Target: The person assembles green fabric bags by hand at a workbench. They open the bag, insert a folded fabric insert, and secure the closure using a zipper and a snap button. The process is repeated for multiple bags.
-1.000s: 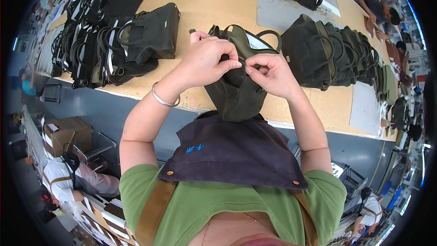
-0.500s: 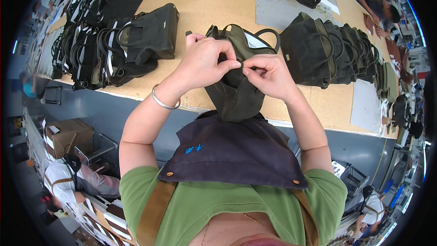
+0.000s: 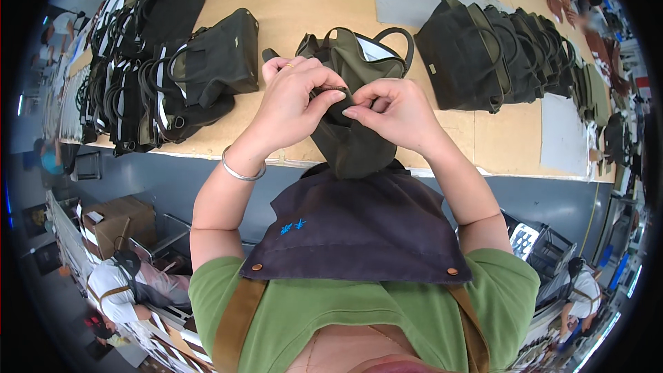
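Observation:
A dark olive handbag [image 3: 364, 148] rests at the table's near edge against my apron, its light lining and a looped handle showing at the far side. My left hand [image 3: 298, 100], with a bangle on the wrist, pinches the dark edge of the bag's opening between thumb and forefinger. Close beside it, my right hand [image 3: 390, 112] has thumb and fingertips pressed together at the same edge. Whatever small part the right fingertips hold is hidden.
Finished-looking dark handbags [image 3: 224, 55] are piled on the left of the wooden table [image 3: 304, 0], and a row of similar handbags [image 3: 459, 55] stands at the right. More bags lie along the far side. A cardboard box [image 3: 121, 224] and seated people are behind on both sides.
Both hands have shifted slightly left along the bag's edge. The fingertips have drawn a little apart, and the view has turned somewhat.

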Action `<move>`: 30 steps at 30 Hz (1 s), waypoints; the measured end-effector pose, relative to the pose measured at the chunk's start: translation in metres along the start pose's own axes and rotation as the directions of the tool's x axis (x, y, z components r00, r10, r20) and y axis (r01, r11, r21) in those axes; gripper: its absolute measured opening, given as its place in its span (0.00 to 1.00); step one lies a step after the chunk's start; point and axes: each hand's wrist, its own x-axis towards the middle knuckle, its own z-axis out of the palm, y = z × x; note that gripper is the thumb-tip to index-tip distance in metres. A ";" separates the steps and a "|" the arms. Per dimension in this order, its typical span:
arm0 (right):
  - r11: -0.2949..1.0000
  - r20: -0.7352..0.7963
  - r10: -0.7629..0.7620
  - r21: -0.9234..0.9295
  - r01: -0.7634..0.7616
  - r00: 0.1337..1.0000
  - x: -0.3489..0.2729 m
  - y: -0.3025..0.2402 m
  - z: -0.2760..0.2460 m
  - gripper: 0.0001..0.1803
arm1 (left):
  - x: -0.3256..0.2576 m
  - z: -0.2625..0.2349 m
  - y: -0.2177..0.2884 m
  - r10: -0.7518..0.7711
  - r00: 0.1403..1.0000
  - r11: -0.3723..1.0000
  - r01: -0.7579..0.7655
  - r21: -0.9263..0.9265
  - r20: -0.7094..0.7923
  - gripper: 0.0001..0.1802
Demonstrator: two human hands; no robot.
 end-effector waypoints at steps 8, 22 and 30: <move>0.993 -0.022 -0.104 -0.066 0.103 0.994 0.001 0.003 0.005 0.08 | 0.002 0.007 0.004 0.032 0.998 0.998 -0.028 0.057 -0.057 0.03; 0.760 0.167 -0.410 -0.481 0.437 0.897 0.019 -0.008 -0.039 0.22 | 0.003 -0.003 0.001 0.068 0.994 0.997 -0.066 -0.026 0.087 0.01; 0.853 0.423 -0.116 -0.421 0.309 0.899 0.032 -0.008 -0.028 0.18 | -0.007 -0.038 -0.014 0.060 0.992 0.959 -0.088 0.270 0.111 0.08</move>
